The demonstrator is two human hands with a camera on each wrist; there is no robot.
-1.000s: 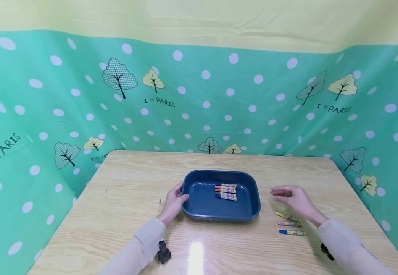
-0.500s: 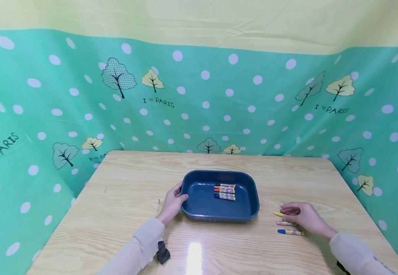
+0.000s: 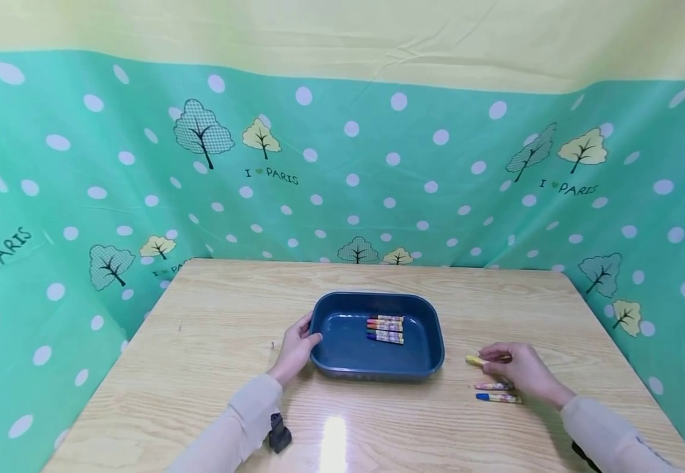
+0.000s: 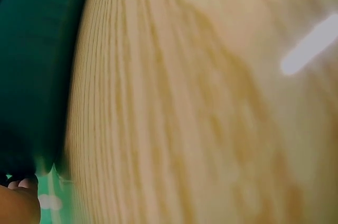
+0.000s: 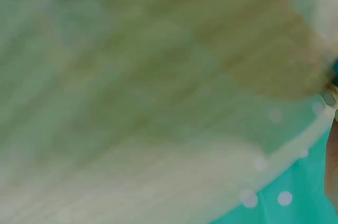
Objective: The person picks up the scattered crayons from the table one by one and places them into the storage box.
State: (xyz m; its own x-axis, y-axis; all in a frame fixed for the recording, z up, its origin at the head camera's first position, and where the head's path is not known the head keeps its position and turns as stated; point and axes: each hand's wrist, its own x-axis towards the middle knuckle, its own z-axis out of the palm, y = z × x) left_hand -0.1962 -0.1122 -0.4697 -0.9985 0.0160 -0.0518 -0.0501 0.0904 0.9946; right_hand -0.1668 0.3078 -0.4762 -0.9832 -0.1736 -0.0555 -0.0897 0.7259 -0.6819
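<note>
My left hand (image 3: 295,348) grips the left rim of a dark blue rectangular tray (image 3: 342,368), thumb over the edge. In the left wrist view the tray's side wall (image 4: 39,65) fills the left, with part of the hand (image 4: 20,203) at the lower corner. Several crayons (image 3: 386,327) lie side by side inside the tray, right of its middle. To the tray's right, my right hand (image 3: 522,369) pinches a yellow crayon (image 3: 475,360) between thumb and fingers. A pink crayon (image 3: 491,386) and a blue crayon (image 3: 498,398) lie on the table just below that hand.
The wooden table (image 3: 230,295) carries a bright light reflection near its front. A dotted green curtain (image 3: 342,164) stands behind and at the sides. A black device (image 3: 280,433) sits at the left wrist. The right wrist view is mostly blurred tabletop.
My right hand has come down to the crayons at the right and taken hold of the yellow one, shifting it slightly leftward and up. The left hand stays on the tray.
</note>
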